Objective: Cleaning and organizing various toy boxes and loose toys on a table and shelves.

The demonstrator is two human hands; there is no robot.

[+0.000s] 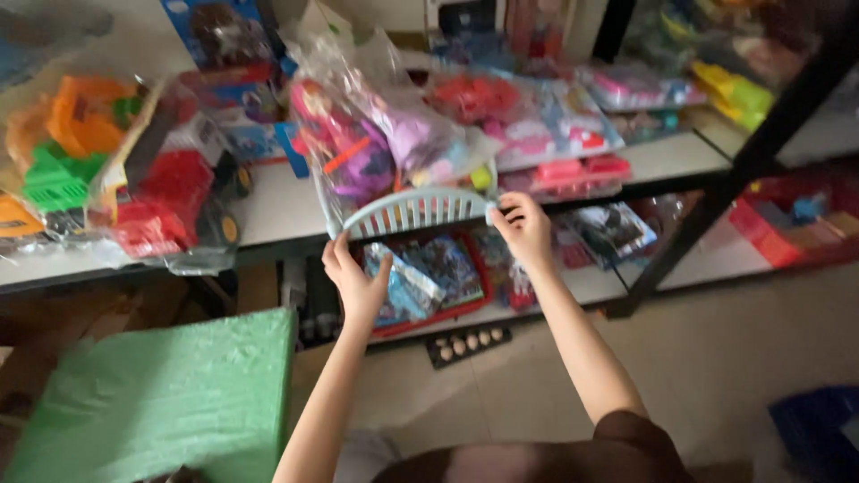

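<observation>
A pale blue slatted plastic basket [416, 211] sits at the front edge of a white shelf, packed with bagged pink and purple dolls [367, 143]. My left hand [356, 279] is at the basket's lower left corner, fingers spread, touching its rim from below. My right hand [523, 231] grips the basket's right end, fingers curled over the rim. Both arms reach up from the bottom of the view.
Bagged toy trucks [161, 192] in red, orange and green lie on the shelf to the left. Pink toy packs [555, 125] lie to the right. A lower shelf holds a red tray of packets [438, 273]. A green box [161, 394] stands at lower left. A black shelf post [734, 170] slants at right.
</observation>
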